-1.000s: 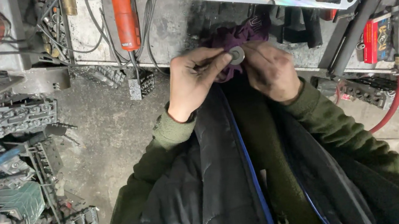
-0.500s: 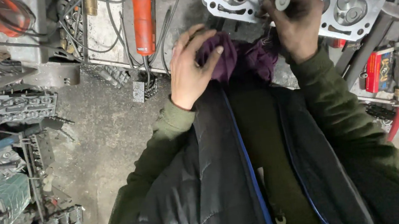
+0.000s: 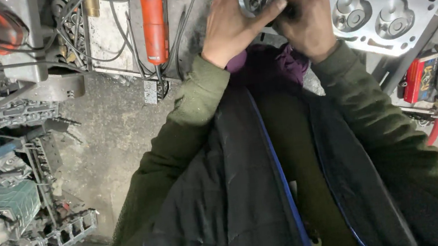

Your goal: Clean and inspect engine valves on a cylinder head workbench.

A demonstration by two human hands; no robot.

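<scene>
A silver cylinder head (image 3: 384, 11) with round chambers lies at the top right on the bench. My right hand (image 3: 307, 18) is closed around a small dark metal part, pressing it at a chamber of the head near its left end. My left hand (image 3: 231, 22) rests beside it, forefinger stretched onto the same part. A purple cloth (image 3: 273, 65) hangs just below both wrists. The part itself is mostly hidden by my fingers.
An orange-handled power tool (image 3: 153, 19) with cables lies on the bench to the left. Grey engine parts and brackets (image 3: 18, 183) pile up on the floor at left. A red can (image 3: 416, 80) and hoses stand at right. Bare concrete floor (image 3: 114, 137) lies below the bench.
Both hands rose from the purple cloth at my chest to the cylinder head. The right hand carried the small round part up, and the left hand then joined it.
</scene>
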